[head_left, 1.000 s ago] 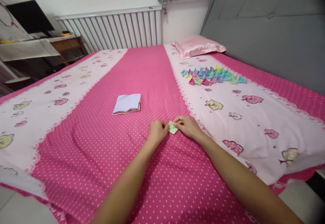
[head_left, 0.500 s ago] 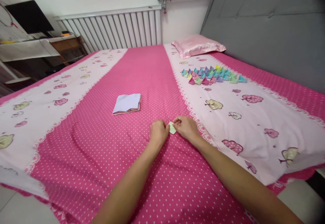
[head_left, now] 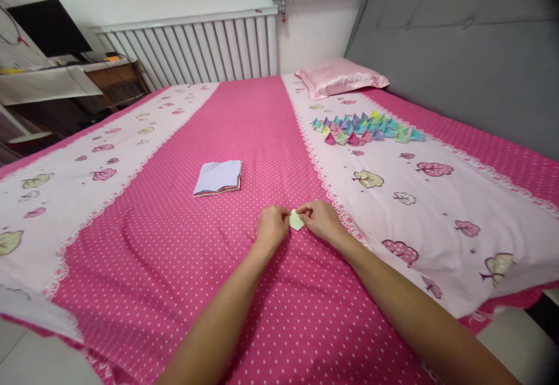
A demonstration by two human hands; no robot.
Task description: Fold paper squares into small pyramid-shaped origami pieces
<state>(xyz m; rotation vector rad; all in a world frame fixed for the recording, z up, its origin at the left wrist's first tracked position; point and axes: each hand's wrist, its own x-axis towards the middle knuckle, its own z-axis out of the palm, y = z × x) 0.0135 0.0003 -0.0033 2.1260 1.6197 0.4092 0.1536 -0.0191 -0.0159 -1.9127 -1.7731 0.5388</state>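
Note:
A small folded piece of pale green paper [head_left: 296,220] is between my hands, just above or on the pink dotted bedspread [head_left: 183,245]. The fingers of my left hand [head_left: 273,224] are closed on its left edge. From the other side, my right hand [head_left: 321,218] pinches its upper right edge between thumb and fingers. Beyond my left hand lies a stack of square paper sheets [head_left: 218,177], the top one pale lilac. Rows of small folded paper boats [head_left: 353,138] in several colours stand farther off to the right.
A pink satin pillow [head_left: 340,77] lies near the far end by the grey padded headboard [head_left: 454,53]. A white radiator [head_left: 196,50] lines the wall behind the bed. At the far left, a dark monitor [head_left: 50,28] stands on a desk [head_left: 48,86].
My fingers have shifted slightly on the green paper, and its outline looks a little different. The paper stack and the boats have stayed in place.

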